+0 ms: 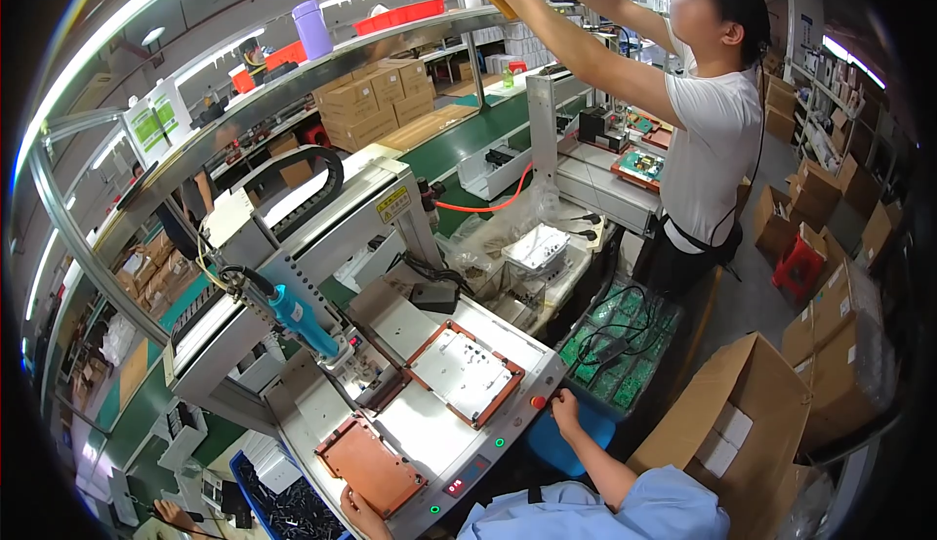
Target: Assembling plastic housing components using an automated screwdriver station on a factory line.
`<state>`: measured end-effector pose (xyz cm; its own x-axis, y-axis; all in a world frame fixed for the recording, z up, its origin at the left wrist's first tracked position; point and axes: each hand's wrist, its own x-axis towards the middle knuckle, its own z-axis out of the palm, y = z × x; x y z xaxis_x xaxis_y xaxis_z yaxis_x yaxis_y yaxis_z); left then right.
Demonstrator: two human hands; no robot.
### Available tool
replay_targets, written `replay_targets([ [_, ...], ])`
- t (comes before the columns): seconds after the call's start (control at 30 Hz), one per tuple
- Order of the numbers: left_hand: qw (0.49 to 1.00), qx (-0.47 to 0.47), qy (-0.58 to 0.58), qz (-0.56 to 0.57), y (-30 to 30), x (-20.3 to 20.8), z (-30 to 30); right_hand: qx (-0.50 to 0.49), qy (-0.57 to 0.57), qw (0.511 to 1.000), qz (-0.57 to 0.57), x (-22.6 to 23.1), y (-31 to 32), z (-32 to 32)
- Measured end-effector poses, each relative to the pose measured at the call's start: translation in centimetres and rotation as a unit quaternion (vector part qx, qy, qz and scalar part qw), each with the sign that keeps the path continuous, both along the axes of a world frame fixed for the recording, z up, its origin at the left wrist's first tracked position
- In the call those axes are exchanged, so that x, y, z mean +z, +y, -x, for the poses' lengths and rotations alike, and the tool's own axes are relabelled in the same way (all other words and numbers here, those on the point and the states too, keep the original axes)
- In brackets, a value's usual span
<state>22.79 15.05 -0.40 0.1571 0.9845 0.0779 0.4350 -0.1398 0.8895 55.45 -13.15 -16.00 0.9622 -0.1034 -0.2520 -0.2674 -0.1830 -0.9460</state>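
Note:
At the near left corner of a white bench machine, my left hand is open, its fingertips at the edge of an orange-brown fixture plate. My right hand has its fingers curled at the machine's front edge, beside a red push button; whatever lies in them is hidden. A second fixture, a brown frame around a pale plate with small dark parts, rests farther right on the machine. A teal screwdriver unit hangs from the gantry behind the plates.
A blue bin of black parts stands left of the machine. To the right are a crate of green circuit boards and an open carton. A co-worker stands beyond with raised arms. Another person's hand shows at lower left.

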Motion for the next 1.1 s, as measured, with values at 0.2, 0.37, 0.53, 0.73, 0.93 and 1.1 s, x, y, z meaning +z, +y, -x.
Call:
replay_targets([
  [0.2, 1.0, 0.002, 0.018, -0.015, -0.1, 0.5, -0.2, 0.006, 0.008, 1.0, -0.005, 0.6, 0.0, 0.0],
  [0.37, 1.0, 0.0, 0.007, -0.011, 0.0, 0.3, -0.1, 0.001, 0.001, 1.0, -0.012, -0.1, 0.0, 0.0],
  [0.53, 1.0, -0.002, 0.022, -0.019, 0.0, 0.1, 0.1, 0.001, -0.001, 1.0, -0.003, -0.5, 0.0, 0.0],
  [0.73, 1.0, 0.009, 0.016, -0.003, -0.8, 1.6, -0.5, 0.002, 0.002, 1.0, 0.004, -0.4, -0.1, -0.2],
  [0.93, 1.0, 0.008, 0.006, -0.014, -0.9, 1.8, -0.6, -0.003, 0.01, 1.0, 0.025, -0.4, 0.1, -0.4],
  [1.1, 1.0, 0.009, 0.004, -0.009, -1.0, 2.0, -0.7, -0.011, 0.003, 0.999, 0.04, -1.0, 0.2, -0.4],
])
